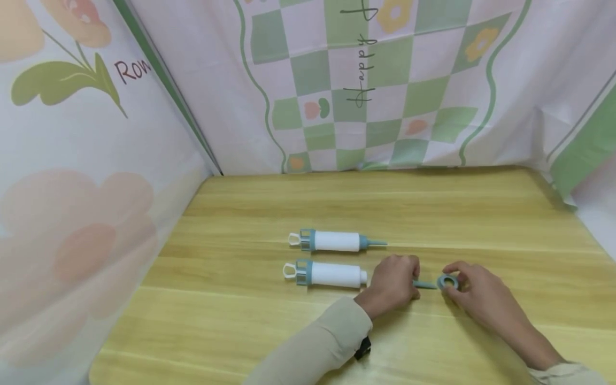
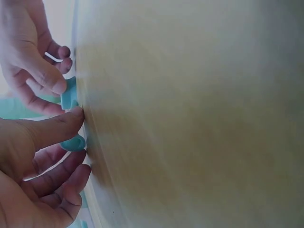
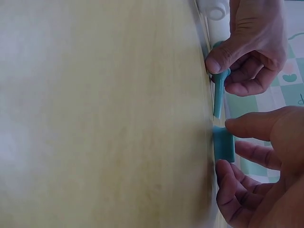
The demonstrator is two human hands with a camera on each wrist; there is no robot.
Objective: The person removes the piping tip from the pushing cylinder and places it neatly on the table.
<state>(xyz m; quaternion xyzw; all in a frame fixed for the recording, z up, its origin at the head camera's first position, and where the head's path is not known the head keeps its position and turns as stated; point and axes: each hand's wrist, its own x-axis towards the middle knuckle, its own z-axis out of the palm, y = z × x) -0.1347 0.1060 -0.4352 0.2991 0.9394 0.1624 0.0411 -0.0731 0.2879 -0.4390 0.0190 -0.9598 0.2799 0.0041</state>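
Note:
My left hand [image 1: 394, 280] pinches a teal nozzle [image 1: 425, 285] at its wide end, low over the table. The nozzle's thin tip points right, toward a teal ring [image 1: 441, 282]. Fingers of my right hand [image 1: 486, 294] grip that ring by its edges. In the right wrist view, a small gap lies between the nozzle tip [image 3: 219, 97] and the ring [image 3: 224, 144]. Left of my left hand lies a white syringe-like tube [image 1: 336, 274] with a teal cage end, a white loop handle and a bare white neck.
Behind it, a similar white tube [image 1: 337, 241] lies parallel, with a teal nozzle on its right end. Both are on a wood-grain table [image 1: 216, 321]. Printed cloth curtains [image 1: 346, 144] stand along the table's back and left side.

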